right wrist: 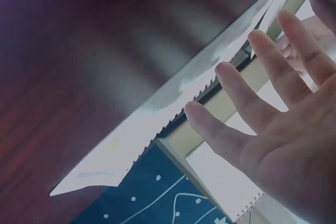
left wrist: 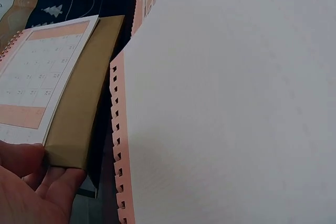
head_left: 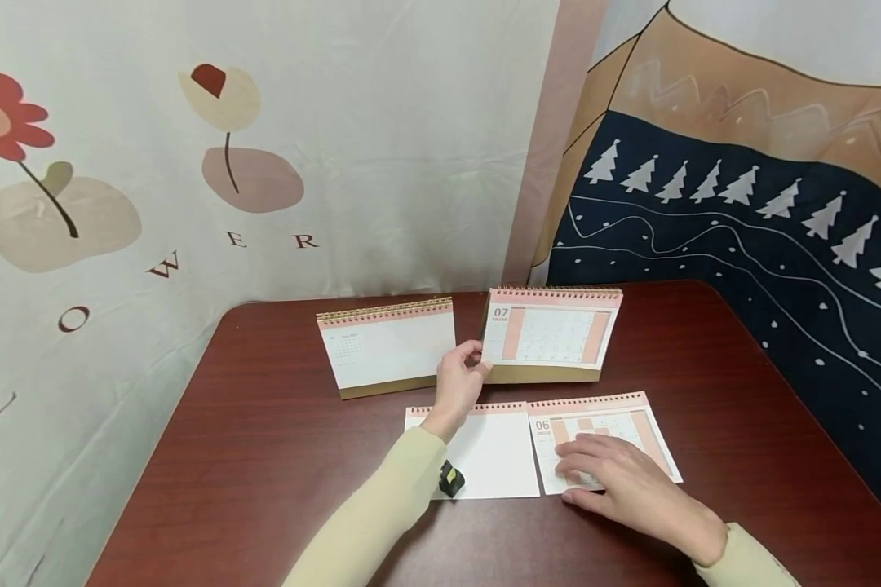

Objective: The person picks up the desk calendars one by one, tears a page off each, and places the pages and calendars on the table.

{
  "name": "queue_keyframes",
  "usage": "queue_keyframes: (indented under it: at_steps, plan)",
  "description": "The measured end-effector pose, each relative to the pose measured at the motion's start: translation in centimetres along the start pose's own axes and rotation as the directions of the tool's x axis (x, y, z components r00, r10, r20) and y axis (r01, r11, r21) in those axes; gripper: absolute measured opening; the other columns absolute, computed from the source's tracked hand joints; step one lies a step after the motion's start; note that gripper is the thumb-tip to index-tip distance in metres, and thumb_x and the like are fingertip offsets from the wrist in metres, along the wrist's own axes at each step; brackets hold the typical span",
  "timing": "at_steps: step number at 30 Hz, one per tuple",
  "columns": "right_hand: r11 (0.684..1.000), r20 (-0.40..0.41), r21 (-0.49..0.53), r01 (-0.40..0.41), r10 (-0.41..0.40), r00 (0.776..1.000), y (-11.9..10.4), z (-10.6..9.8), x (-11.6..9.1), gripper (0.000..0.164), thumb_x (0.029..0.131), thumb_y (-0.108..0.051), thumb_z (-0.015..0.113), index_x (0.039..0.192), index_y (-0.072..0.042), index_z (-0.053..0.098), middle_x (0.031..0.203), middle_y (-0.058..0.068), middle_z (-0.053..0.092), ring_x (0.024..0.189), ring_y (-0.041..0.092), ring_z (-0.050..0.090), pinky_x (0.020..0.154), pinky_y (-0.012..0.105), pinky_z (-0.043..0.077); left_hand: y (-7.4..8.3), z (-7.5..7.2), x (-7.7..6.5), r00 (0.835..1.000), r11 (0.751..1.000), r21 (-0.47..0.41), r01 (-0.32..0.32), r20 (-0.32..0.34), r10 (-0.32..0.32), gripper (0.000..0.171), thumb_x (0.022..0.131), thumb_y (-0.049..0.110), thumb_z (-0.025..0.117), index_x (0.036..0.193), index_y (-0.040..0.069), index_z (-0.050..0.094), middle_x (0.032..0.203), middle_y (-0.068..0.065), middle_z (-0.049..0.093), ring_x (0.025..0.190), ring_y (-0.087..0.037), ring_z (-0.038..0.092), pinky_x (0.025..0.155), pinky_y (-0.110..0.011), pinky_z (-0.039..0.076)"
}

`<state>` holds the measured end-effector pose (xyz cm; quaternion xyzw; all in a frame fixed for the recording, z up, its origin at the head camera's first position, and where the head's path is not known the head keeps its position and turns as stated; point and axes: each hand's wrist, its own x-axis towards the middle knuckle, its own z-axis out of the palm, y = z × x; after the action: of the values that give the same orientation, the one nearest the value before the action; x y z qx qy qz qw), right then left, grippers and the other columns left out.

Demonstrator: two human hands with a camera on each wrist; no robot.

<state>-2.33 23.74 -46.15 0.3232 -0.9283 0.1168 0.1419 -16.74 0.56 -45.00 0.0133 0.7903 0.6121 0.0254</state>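
A spiral-bound desk calendar (head_left: 555, 333) showing month 07 stands on the table. My left hand (head_left: 458, 383) pinches its lower left corner; the left wrist view shows thumb and fingers at the end of the tan cardboard base (left wrist: 79, 114). A loose calendar page (head_left: 617, 422) marked 06 lies in front, with torn binding holes along its pink top edge. Over that page is my right hand (head_left: 620, 481), fingers extended and spread in the right wrist view, holding nothing. Beside it lies a mostly blank loose page (head_left: 499, 452), partly hidden under my left forearm.
A second desk calendar (head_left: 392, 350), with a mostly white page and gold spiral, stands left of my left hand. The brown table (head_left: 264, 456) meets a fabric backdrop (head_left: 411, 163) behind. A small black device (head_left: 451, 479) sits at my left wrist.
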Motion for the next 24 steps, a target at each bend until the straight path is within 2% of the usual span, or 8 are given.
queue_keyframes:
  at_steps: [5,9,12,15,20,24]
  plan:
    - [0.996,0.000,0.026,-0.091,0.091,0.996,0.2,-0.9,0.2,0.022,0.077,-0.031,0.083,0.096,-0.030,0.073,0.119,-0.007,0.072,0.114,0.027,0.067,0.090,0.047,0.054,-0.1,0.2,0.1,1.000,1.000,0.010,0.007,0.006,-0.007,0.020,0.087,-0.004,0.064,0.103,0.004,0.072,0.095,-0.009,0.067,0.086,-0.015,0.058,0.073,-0.024,0.049]
    - [0.981,0.043,0.034,-0.193,0.191,0.981,0.4,-1.8,0.3,0.020,0.080,-0.034,0.081,0.099,-0.032,0.074,0.122,-0.007,0.071,0.118,0.027,0.064,0.094,0.050,0.051,-0.2,0.3,0.1,1.000,0.999,0.032,0.017,0.009,-0.017,0.020,0.087,-0.004,0.064,0.104,0.003,0.071,0.095,-0.010,0.066,0.085,-0.015,0.059,0.073,-0.026,0.051]
    - [0.971,0.051,0.032,-0.238,0.236,0.970,0.7,-2.3,0.3,0.021,0.081,-0.035,0.081,0.101,-0.031,0.075,0.124,-0.005,0.070,0.120,0.027,0.063,0.096,0.051,0.051,-0.3,0.3,0.1,0.999,0.998,0.062,0.028,0.017,-0.029,0.019,0.088,-0.003,0.064,0.104,0.002,0.070,0.097,-0.010,0.065,0.088,-0.017,0.060,0.077,-0.030,0.052]
    - [0.966,0.036,0.035,-0.256,0.255,0.966,1.0,-2.7,0.4,0.021,0.081,-0.033,0.080,0.102,-0.029,0.075,0.124,-0.004,0.070,0.121,0.026,0.062,0.095,0.052,0.052,-0.4,0.3,0.0,0.999,0.995,0.097,0.039,0.031,-0.042,0.018,0.088,-0.002,0.064,0.105,0.001,0.069,0.098,-0.010,0.065,0.091,-0.018,0.059,0.080,-0.032,0.052]
    - [0.965,-0.010,0.058,-0.257,0.258,0.966,1.3,-3.1,0.6,0.023,0.082,-0.030,0.079,0.104,-0.027,0.075,0.124,-0.002,0.070,0.120,0.027,0.062,0.093,0.052,0.052,-0.5,0.1,0.0,0.997,0.991,0.126,0.048,0.054,-0.055,0.016,0.089,-0.001,0.063,0.103,0.002,0.068,0.098,-0.009,0.065,0.089,-0.019,0.055,0.078,-0.032,0.048]
    - [0.966,-0.054,0.057,-0.251,0.254,0.966,1.6,-3.0,0.7,0.027,0.081,-0.029,0.081,0.107,-0.027,0.074,0.123,-0.001,0.070,0.119,0.027,0.062,0.094,0.050,0.050,-0.3,-0.1,-0.2,0.994,0.991,0.123,0.053,0.087,-0.064,0.025,0.089,0.001,0.062,0.113,0.002,0.067,0.104,-0.011,0.066,0.092,-0.021,0.059,0.081,-0.035,0.053]
